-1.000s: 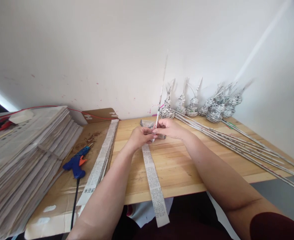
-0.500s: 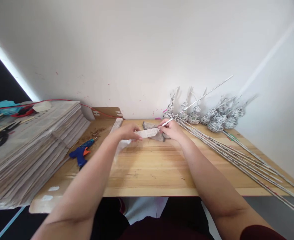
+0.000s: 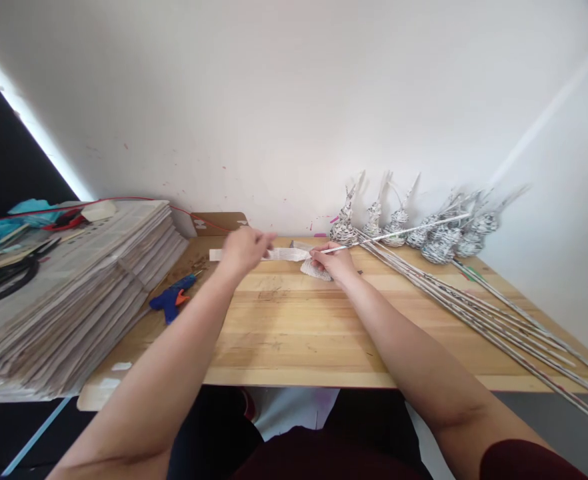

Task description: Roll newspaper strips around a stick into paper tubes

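Note:
My right hand (image 3: 331,260) is closed in a pinch on a thin rolled-paper stick (image 3: 399,233), which slants up to the right. A printed newspaper strip (image 3: 289,254) runs left from the stick's lower end at those fingertips. My left hand (image 3: 247,250) is over the strip, thumb and forefinger apart and pointing right, slightly blurred; whether it touches the paper is unclear. The strip's plain end (image 3: 215,255) shows beyond the left hand. Under the right fingers lies a crumpled greyish piece (image 3: 315,269), partly covered.
Several woven-paper, gourd-like shapes (image 3: 399,223) stand along the wall. Long paper sticks (image 3: 454,300) lie at the right, overhanging the wooden table's (image 3: 299,353) front edge. A blue glue gun (image 3: 171,300) sits beside a tall newspaper stack (image 3: 119,287) at left.
My left hand has let go of the strip's near part and moved left and up. The strip now stretches straighter leftward, and the stick's far end has dropped lower.

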`<action>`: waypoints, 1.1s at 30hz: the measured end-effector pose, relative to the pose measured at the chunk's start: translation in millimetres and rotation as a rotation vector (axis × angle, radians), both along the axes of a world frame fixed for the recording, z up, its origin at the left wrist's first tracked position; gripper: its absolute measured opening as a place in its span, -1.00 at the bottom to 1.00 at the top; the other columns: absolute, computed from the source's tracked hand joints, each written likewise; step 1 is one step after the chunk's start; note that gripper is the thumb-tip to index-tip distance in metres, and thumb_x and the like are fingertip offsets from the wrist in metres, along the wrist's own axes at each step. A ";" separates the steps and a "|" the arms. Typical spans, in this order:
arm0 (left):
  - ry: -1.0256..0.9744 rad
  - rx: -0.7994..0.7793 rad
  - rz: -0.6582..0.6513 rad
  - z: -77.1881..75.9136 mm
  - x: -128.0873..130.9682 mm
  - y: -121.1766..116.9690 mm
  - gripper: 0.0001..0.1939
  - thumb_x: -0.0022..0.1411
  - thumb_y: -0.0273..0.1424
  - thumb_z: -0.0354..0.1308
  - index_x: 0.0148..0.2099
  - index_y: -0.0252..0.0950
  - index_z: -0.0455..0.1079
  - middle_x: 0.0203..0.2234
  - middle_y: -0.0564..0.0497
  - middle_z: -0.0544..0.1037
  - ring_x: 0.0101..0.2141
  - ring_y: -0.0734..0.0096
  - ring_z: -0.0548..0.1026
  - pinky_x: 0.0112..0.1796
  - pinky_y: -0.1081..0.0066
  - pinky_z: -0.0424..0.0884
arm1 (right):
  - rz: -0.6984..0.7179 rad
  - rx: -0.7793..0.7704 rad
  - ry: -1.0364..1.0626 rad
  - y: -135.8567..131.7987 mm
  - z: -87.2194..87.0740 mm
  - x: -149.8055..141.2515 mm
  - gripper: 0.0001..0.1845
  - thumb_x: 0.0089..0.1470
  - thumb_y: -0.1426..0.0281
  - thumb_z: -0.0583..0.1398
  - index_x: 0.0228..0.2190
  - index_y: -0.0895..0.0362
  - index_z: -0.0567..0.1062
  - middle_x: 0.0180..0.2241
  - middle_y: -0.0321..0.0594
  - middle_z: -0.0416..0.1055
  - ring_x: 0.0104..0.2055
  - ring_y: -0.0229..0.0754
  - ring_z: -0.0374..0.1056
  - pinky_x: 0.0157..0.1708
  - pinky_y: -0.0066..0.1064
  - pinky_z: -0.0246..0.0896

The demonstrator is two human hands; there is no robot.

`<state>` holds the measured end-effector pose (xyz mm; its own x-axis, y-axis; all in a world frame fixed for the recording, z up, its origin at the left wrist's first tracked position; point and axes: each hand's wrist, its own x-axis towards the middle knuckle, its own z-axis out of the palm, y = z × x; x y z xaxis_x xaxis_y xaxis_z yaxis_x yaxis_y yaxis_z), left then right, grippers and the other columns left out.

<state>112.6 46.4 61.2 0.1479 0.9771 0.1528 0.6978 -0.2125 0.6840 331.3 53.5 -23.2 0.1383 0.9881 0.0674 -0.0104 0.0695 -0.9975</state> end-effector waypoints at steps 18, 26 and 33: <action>-0.867 -0.478 -0.274 -94.6 55.5 -2.8 -0.60 -0.04 -0.18 0.36 -0.20 -0.35 0.55 -0.34 -0.13 0.60 -0.54 0.55 0.46 -0.59 0.59 0.29 | -0.052 0.045 0.172 -10.2 7.3 -15.8 -0.70 -0.24 0.29 0.38 -0.48 0.16 0.43 -0.62 -0.31 0.44 -0.57 -0.29 0.38 -0.64 -0.54 0.27; -0.791 -0.461 -0.223 -97.5 55.8 0.8 -0.49 0.18 0.01 0.08 -0.37 -0.40 0.49 -0.68 -0.03 0.46 -0.72 0.54 0.35 -0.73 0.56 0.11 | -0.077 0.122 0.123 -12.5 7.7 -21.2 -0.70 -0.21 0.26 0.39 -0.48 0.15 0.45 -0.56 -0.32 0.46 -0.56 -0.31 0.39 -0.57 -0.52 0.32; -1.130 -0.454 -0.243 -98.6 60.9 -2.3 -0.65 -0.01 -0.33 0.36 -0.16 -0.39 0.53 -0.37 -0.10 0.60 -0.48 0.55 0.47 -0.46 0.56 0.38 | -0.064 0.111 0.135 -14.6 7.7 -25.1 -0.71 -0.22 0.25 0.39 -0.49 0.14 0.45 -0.58 -0.32 0.46 -0.55 -0.29 0.39 -0.52 -0.47 0.34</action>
<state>173.5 44.1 -37.4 0.3383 0.9405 -0.0323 -0.3543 0.1590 0.9215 306.1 38.9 -15.5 0.2156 0.9646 0.1518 -0.1356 0.1835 -0.9736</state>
